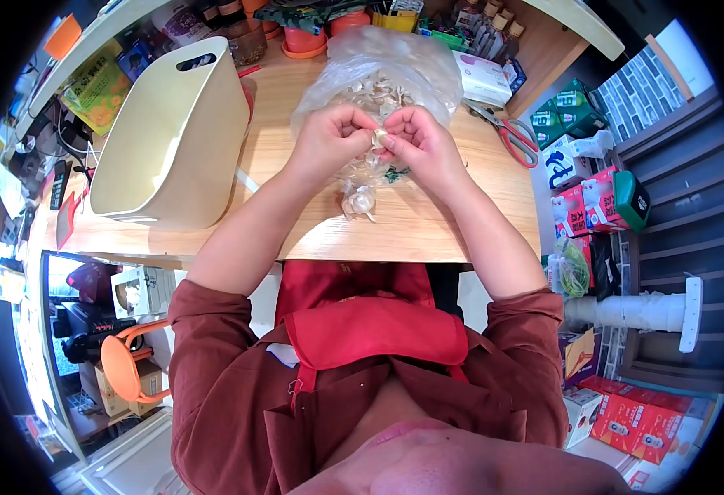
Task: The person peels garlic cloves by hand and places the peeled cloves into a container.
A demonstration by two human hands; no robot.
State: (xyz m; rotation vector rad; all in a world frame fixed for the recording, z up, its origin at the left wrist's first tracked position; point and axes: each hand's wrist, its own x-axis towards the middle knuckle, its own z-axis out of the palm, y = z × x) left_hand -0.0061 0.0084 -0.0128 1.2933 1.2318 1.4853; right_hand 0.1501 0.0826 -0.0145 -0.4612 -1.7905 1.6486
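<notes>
Between my two hands, above the desk, is a small pale garlic clove [380,137]. My left hand [339,142] pinches it from one side, thumb and forefinger together. From the other side my right hand [419,142] closes on it with thumb and fingertips. Behind the hands lies a clear plastic bag [395,54] with dry garlic skins [372,92] in its mouth. Nearer to me, a garlic bulb [359,200] rests on the wooden desk [329,239], below my hands. More loose skins and a scrap of green lie just under my fingers.
A cream plastic bin [172,140] stands at the left. Red-handled scissors [510,136] lie to the right of the bag, near a white box [481,78]. Orange pots [304,41] and small bottles [494,29] line the back. Cartons [597,198] are stacked beyond the desk's right edge.
</notes>
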